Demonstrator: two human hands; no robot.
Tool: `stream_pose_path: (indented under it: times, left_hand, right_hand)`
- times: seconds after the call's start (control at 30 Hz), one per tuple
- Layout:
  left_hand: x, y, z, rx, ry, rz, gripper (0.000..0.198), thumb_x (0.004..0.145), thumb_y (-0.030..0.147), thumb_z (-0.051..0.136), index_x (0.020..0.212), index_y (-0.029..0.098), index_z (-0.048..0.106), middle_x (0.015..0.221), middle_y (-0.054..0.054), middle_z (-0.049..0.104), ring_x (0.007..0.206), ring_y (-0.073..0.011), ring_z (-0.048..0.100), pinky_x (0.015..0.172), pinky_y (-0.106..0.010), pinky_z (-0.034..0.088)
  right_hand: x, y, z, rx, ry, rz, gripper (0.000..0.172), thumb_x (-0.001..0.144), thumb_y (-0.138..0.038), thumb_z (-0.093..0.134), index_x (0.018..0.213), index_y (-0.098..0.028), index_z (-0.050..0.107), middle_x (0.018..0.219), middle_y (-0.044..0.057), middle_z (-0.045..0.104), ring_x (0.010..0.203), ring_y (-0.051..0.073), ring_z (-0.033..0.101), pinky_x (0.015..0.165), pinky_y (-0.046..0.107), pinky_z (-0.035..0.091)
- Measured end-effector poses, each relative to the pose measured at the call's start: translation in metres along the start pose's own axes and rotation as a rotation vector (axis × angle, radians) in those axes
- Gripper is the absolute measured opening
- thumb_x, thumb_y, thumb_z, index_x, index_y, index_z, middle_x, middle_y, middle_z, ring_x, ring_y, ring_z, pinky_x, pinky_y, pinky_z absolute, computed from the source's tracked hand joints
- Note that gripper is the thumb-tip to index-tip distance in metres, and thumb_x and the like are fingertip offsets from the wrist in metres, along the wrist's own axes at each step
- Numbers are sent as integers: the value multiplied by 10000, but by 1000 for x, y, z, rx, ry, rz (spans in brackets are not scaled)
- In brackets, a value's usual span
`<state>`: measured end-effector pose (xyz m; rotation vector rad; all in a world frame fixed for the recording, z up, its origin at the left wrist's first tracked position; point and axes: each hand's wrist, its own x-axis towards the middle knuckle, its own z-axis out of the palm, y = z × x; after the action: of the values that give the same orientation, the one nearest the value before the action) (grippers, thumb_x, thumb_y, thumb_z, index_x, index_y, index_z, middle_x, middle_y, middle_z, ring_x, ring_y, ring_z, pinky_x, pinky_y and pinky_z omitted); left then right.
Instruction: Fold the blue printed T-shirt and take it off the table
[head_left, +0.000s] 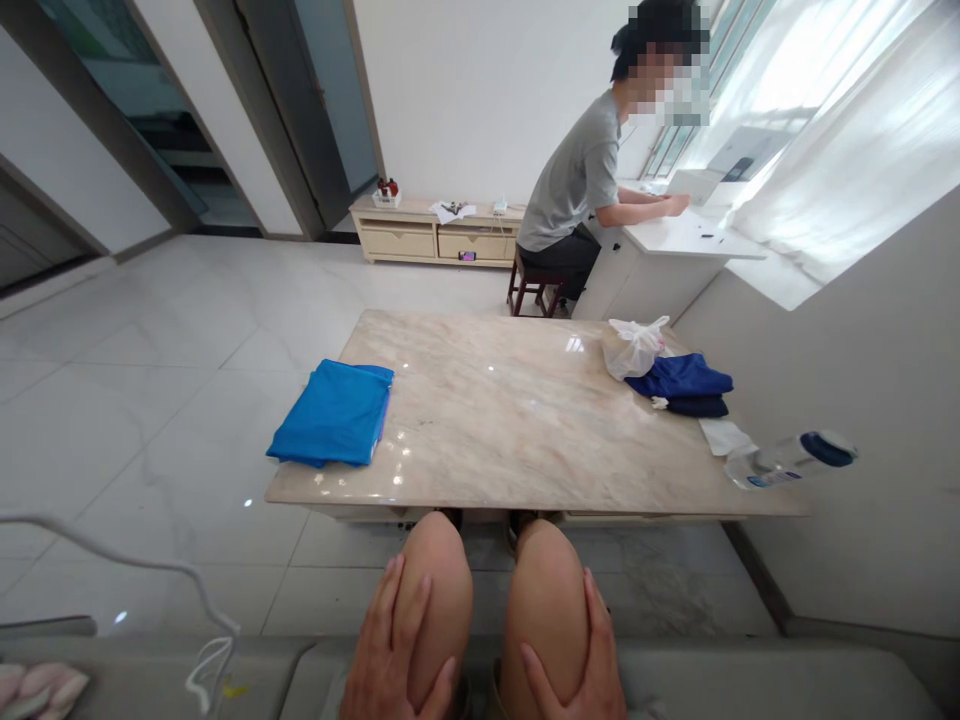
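Observation:
I sit on a grey sofa with my knees in front of a low marble table (pixel 517 420). My left hand (pixel 390 650) rests flat on my left knee and my right hand (pixel 585 660) rests on my right knee; neither holds anything. A folded bright blue cloth (pixel 334 412) lies at the table's left edge. Folded dark blue clothes (pixel 684 383) lie at the table's right side, beside a white plastic bag (pixel 634 347). A clear plastic bottle with a blue cap (pixel 787 460) lies on its side at the right front corner.
A person in a grey shirt (pixel 577 180) sits on a stool at a white desk (pixel 675 240) beyond the table. A low cream cabinet (pixel 435 230) stands against the far wall. A white cable (pixel 150 570) loops at my left. White paper (pixel 724 436) lies near the bottle.

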<state>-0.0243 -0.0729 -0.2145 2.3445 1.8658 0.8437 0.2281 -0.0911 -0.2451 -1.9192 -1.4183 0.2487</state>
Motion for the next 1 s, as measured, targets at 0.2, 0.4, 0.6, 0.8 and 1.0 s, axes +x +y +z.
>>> stream_pose_path:
  times: [0.2,0.4,0.6,0.8,1.0]
  left_hand:
    - [-2,-4,-3,-18,18,-33,820,1012,359,629,1766,326,308,1741,-167,434,1492,-391,587,1051,-541,645]
    - [-2,-2,-7,-71,7,-89,799,1002,357,647,1736,326,333,1734,-171,432,1525,-397,550,1134,-586,595]
    - [-3,-3,-9,-80,29,-102,769,1020,354,633,1728,313,337,1712,-180,445,1512,-391,553,1135,-590,590]
    - [-2,-1,-9,-114,33,-96,740,1038,350,630,1720,291,350,1720,-187,424,1542,-377,518,1177,-590,556]
    - [-4,0,-7,-127,46,-96,771,1039,350,637,1740,303,319,1720,-178,425,1563,-378,494,1217,-613,515]
  right_hand:
    - [-2,-3,-1,3,0,3,1025,964,-761,629,1773,-246,268,1685,199,511,1442,490,587,1140,686,521]
    - [4,-12,0,31,-48,-94,1026,976,-707,676,1775,-228,247,1710,212,476,1496,457,546,1175,663,510]
    - [4,-13,1,35,-36,-105,1022,977,-696,680,1768,-210,254,1709,222,471,1519,447,524,1178,646,515]
    - [4,-9,3,47,-2,-109,996,984,-698,681,1759,-221,277,1695,208,490,1512,430,533,1194,620,499]
    - [10,-27,-8,161,18,-77,882,991,-659,690,1692,-201,414,1662,214,508,1510,408,526,1238,638,461]
